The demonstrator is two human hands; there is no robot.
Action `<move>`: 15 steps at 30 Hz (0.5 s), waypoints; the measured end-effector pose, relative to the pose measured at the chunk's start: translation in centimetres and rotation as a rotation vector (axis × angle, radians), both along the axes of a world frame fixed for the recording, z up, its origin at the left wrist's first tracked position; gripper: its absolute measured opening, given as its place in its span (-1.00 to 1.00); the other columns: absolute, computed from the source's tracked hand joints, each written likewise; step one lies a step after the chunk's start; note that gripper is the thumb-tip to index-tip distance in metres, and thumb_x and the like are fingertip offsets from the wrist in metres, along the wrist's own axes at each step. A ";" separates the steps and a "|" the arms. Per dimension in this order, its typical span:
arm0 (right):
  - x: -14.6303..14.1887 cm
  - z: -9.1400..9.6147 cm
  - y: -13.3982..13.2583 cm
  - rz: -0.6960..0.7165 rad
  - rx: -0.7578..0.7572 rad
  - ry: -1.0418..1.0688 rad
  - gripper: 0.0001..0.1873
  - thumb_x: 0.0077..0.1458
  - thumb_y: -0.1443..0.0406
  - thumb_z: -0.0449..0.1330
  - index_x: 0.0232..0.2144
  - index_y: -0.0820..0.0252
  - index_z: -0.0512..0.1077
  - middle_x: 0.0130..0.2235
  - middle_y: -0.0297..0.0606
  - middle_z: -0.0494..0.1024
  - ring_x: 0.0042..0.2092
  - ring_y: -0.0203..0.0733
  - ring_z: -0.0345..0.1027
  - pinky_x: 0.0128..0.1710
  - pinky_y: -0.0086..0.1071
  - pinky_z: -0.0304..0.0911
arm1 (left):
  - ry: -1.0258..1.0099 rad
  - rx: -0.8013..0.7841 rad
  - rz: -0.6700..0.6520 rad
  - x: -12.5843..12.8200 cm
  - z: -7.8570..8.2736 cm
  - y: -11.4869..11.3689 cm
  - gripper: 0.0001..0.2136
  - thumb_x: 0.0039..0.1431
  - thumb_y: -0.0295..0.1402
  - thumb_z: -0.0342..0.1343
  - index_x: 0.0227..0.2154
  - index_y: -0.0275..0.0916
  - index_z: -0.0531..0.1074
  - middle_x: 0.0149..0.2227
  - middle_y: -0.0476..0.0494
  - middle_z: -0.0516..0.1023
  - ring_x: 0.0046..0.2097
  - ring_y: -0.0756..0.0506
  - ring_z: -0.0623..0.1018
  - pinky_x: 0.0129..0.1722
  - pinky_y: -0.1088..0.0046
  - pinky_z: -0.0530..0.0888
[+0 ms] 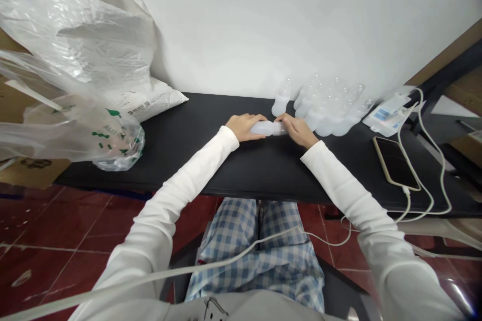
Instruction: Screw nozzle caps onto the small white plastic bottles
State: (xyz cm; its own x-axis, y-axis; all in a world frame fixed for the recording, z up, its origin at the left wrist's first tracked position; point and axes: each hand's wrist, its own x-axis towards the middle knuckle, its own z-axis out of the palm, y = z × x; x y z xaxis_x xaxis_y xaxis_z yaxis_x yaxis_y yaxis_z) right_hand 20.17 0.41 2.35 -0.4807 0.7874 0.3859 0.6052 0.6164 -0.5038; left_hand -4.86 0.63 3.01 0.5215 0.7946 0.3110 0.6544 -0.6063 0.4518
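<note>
A small translucent white plastic bottle [263, 128] lies on its side between my hands, low over the black table. My left hand [244, 127] is wrapped round its body from the left. On the right, the fingers of my right hand [297, 129] close on its clear cap end. Just behind my right hand stands one similar bottle [280, 103] with a clear top. To the right of it, several more bottles of the same kind [331, 105] stand crowded together against the wall.
Plastic bags [79, 50] bulge over the table's left end. At right are a white-and-blue package [387, 115], a phone [396, 163] on a charging cable, and looping white cables [439, 160]. Another cable [226, 262] crosses above my lap. The black table [181, 160] meets a white wall behind.
</note>
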 end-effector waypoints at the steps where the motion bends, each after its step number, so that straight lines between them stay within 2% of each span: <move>1: 0.0 -0.1 0.1 -0.017 -0.048 -0.024 -0.38 0.36 -0.11 -0.19 -0.21 0.16 0.48 -0.41 -0.26 0.50 -0.39 -0.18 0.36 -0.32 -0.31 0.20 | 0.068 0.154 -0.024 -0.2 0.0 0.2 -0.53 0.11 -0.01 0.27 0.03 -0.11 0.51 -0.09 -0.20 0.60 -0.06 -0.22 0.56 -0.13 0.30 0.44; 4: 0.0 -0.4 0.1 -0.015 -0.091 -0.021 -0.45 0.24 -0.17 0.05 -0.17 0.16 0.49 -0.52 -0.38 0.37 -0.48 -0.25 0.24 -0.41 -0.36 0.15 | 0.158 0.435 -0.092 -0.9 -0.1 0.8 -0.57 0.25 -0.04 0.13 0.08 -0.13 0.50 -0.02 -0.27 0.57 -0.02 -0.24 0.52 -0.08 0.24 0.41; 6: 0.0 -0.4 0.1 -0.007 -0.012 0.039 -0.44 0.16 -0.18 0.16 -0.10 0.14 0.48 -0.47 -0.37 0.40 -0.45 -0.26 0.24 -0.39 -0.37 0.19 | 0.143 0.498 -0.086 -1.2 -0.4 1.1 -0.55 0.28 0.00 0.07 0.08 -0.16 0.50 -0.04 -0.29 0.57 -0.05 -0.23 0.54 -0.09 0.24 0.42; 8: 0.0 -0.3 0.0 0.004 0.112 0.056 -0.44 0.13 -0.15 0.22 -0.05 0.13 0.48 -0.36 -0.29 0.45 -0.38 -0.23 0.29 -0.34 -0.35 0.26 | 0.102 0.471 -0.062 -1.4 -0.6 1.2 -0.49 0.23 0.07 0.10 0.06 -0.20 0.51 -0.08 -0.29 0.59 -0.09 -0.22 0.56 -0.10 0.25 0.44; 11: -0.3 -0.3 -0.1 0.015 0.351 -0.042 -0.52 0.22 -0.05 0.19 0.00 0.13 0.47 -0.21 -0.15 0.48 -0.23 -0.14 0.36 -0.23 -0.28 0.33 | -0.009 0.260 -0.010 -1.5 -0.6 1.2 -0.45 0.07 0.12 0.22 -0.03 -0.20 0.53 -0.12 -0.22 0.62 -0.14 -0.18 0.59 -0.13 0.31 0.47; 13: -0.4 -0.6 0.0 -0.007 0.499 -0.138 -0.63 0.29 0.03 0.13 -0.03 0.11 0.50 -0.17 -0.11 0.46 -0.16 -0.10 0.36 -0.17 -0.23 0.35 | -0.132 0.044 -0.005 -1.7 -0.5 1.3 -0.46 -0.01 0.13 0.26 -0.13 -0.20 0.55 -0.16 -0.14 0.64 -0.18 -0.15 0.60 -0.18 0.36 0.48; 15: -0.4 -1.0 0.2 -0.027 0.581 -0.208 -0.73 0.35 0.15 0.06 -0.11 0.06 0.53 -0.20 -0.14 0.45 -0.15 -0.11 0.35 -0.13 -0.22 0.35 | -0.299 -0.216 -0.035 -2.2 -0.4 1.6 -0.46 -0.01 0.18 0.22 -0.25 -0.25 0.55 -0.28 -0.12 0.64 -0.30 -0.11 0.60 -0.29 0.39 0.48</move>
State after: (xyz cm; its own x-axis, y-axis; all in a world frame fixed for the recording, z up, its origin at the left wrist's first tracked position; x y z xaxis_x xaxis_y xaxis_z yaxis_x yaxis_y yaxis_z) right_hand 19.81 0.62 1.32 -0.5748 0.4898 0.6555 0.6740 0.7377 0.0398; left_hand -7.06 2.23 2.58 0.4609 0.8420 0.2804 0.4551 -0.4955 0.7398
